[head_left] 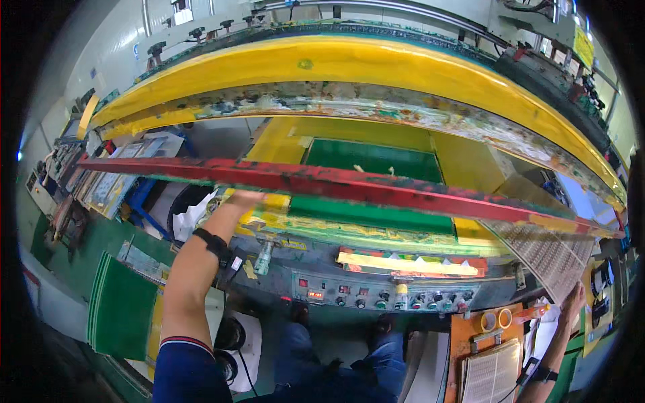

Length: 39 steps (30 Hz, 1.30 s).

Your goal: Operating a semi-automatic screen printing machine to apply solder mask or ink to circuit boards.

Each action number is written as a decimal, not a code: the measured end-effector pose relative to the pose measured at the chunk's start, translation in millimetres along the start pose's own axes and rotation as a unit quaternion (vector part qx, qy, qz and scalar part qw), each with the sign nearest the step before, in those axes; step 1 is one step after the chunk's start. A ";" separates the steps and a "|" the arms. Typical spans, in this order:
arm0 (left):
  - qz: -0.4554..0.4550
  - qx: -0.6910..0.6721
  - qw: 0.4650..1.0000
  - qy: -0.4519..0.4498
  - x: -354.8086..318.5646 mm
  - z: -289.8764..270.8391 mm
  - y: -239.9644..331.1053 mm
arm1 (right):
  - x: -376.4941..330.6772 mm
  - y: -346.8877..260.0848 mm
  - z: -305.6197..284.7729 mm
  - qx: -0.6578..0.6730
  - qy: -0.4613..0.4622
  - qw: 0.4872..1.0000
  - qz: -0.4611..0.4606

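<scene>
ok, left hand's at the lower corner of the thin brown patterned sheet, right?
Wrong hand: the head view shows the right hand at the lower corner of the thin brown patterned sheet.

Left arm (191, 285) extended forward, elbow slightly bent; left hand (246, 198) over the near edge of the machine (322, 281), left of centre, fingers mostly hidden. Right forearm (555, 341) extended beyond its near right corner; right hand (573, 301) raised, fingers pinched.
</scene>
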State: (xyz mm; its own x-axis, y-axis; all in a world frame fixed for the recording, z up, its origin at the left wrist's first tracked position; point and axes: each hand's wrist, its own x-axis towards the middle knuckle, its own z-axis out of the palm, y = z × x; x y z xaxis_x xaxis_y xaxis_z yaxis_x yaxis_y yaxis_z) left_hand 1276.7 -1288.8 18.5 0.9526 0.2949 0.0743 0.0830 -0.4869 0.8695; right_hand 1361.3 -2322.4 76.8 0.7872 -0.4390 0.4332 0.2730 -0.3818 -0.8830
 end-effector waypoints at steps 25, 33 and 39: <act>-0.142 -0.037 0.988 0.057 67.4 65.6 40.1 | 46.1 -4.6 96.8 -0.069 -0.053 0.988 -0.124; -0.017 -0.224 0.907 0.357 -112.7 -25.0 38.8 | -19.0 -26.3 98.9 0.011 -0.023 1.000 -0.018; 0.037 -0.175 0.879 0.442 -302.8 -148.5 -32.5 | -27.6 -34.6 246.4 -0.020 -0.106 0.990 -0.095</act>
State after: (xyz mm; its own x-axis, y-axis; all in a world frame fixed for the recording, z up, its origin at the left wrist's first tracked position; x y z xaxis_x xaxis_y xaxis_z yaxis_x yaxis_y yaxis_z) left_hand 942.2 -1240.2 40.2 0.3396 0.8716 0.3537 -0.2127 -0.2952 0.9315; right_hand 1466.3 -2096.7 50.8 0.8232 -0.1780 0.5391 0.4083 -0.4742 -0.7800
